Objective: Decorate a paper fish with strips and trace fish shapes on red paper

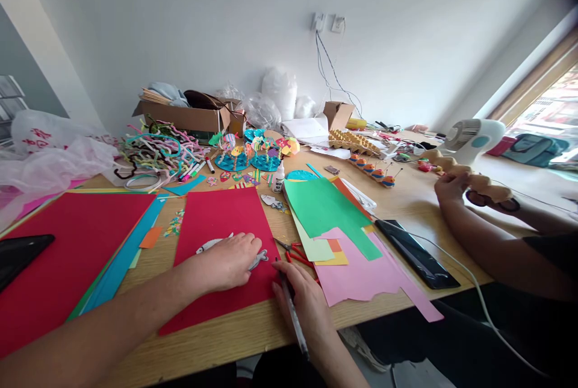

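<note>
A sheet of red paper (217, 213) lies before me, with a grey-and-white paper fish cut-out (258, 260) on it. My left hand (232, 260) rests over the cut-out's middle and presses it down, fingers lying on the paper. Parts of the cut-out show on both sides of that hand. My right hand (303, 297) is closed around a pen (293, 309) with a clear barrel, its tip near the sheet's right edge. Just beyond that hand lies a tool with red handles (298, 253), partly hidden. Another small grey fish cut-out (272, 202) lies past the sheet.
Coloured paper sheets, including green (329, 207) and pink (356, 273), lie at right beside a black phone-like slab (418, 253). A glue bottle (279, 178) stands behind. Pipe cleaners (158, 150) are heaped left. At right, another person's hand (451, 188) holds an egg-carton strip (490, 186).
</note>
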Demonstrator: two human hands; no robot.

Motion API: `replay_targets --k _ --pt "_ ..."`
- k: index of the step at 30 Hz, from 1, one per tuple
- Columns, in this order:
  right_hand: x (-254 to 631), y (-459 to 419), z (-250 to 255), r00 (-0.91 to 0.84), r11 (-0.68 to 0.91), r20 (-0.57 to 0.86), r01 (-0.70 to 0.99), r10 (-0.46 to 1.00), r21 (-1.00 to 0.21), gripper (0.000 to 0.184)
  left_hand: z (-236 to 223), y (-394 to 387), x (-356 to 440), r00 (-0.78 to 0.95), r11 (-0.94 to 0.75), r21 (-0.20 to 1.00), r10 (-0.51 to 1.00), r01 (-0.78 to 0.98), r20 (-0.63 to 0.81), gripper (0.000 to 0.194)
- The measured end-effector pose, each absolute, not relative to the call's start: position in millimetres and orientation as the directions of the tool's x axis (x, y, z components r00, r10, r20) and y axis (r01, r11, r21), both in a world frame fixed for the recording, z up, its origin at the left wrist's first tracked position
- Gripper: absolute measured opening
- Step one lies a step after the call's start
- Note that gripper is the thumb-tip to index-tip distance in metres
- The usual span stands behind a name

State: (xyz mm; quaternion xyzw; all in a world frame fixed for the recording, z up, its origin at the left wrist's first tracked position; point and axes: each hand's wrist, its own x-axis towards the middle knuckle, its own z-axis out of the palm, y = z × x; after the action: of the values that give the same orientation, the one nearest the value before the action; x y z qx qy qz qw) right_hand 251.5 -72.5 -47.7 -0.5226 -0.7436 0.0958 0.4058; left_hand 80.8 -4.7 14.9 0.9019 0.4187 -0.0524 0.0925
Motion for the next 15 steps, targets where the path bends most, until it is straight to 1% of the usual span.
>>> replay_targets --k 4,8,9,10,12,15 --pt "252 -73 -48 -0.128 0.431 0.495 0.703 0.859 -0.566 0.027 14 -6 78 0.630 -0.596 0.220 0.761 0.772 -0.152 0.026" --pt "252 -73 -47 -0.124 0.422 0.490 0.709 0.863 -0.565 0.026 16 6 62 0.561 -0.494 0.351 0.819 0.795 -0.121 0.006" --pt "252 -73 -47 -0.123 0.419 0.486 0.710 0.865 -0.565 0.026 17 12 55 0.531 -0.459 0.378 0.841 0.804 -0.106 0.002" --pt "252 -73 -47 -0.122 0.415 0.482 0.712 0.867 -0.566 0.026 18 18 47 0.497 -0.426 0.399 0.863 0.812 -0.089 0.004" --pt "251 -73 -47 -0.117 0.409 0.479 0.714 0.870 -0.568 0.026 18 28 32 0.422 -0.359 0.419 0.904 0.834 -0.065 0.006" --pt "250 -72 -47 -0.115 0.416 0.488 0.708 0.865 -0.571 0.026 16 35 16 0.360 -0.302 0.416 0.931 0.858 -0.068 0.007"
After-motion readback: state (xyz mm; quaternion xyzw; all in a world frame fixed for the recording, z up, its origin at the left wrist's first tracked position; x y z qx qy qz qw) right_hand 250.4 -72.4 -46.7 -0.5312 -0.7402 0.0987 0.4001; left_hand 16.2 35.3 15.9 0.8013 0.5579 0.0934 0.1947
